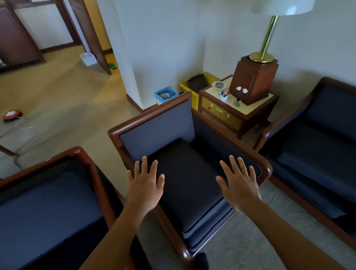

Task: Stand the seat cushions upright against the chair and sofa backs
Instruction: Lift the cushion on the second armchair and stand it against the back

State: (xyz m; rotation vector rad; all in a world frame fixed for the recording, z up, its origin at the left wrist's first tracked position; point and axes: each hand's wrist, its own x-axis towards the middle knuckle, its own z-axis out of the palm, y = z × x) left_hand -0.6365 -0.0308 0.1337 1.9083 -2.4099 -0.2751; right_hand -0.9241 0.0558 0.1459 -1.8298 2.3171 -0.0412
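Beige carpet (69, 102) is seen around a wood-framed armchair (152, 123); its seat cushion (187, 187) lies flat beneath left hand (144, 187) and right hand (239, 186), fingers spread, nothing grasped.

Seat cushion (187, 181) dark navy, near black – chair frame (149, 113) glossy reddish-brown wood – back panel (156, 127) greyer blue; basket (193, 91) yellow, bin (161, 94) light blue, lamp stem (268, 35) brass

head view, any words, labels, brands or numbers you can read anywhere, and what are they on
None can be read.
Red round object on the floor: white markings, too blurred to read.
Side table drawer front: small marks, too small to read.
White cup on the side table: print too blurred to read.
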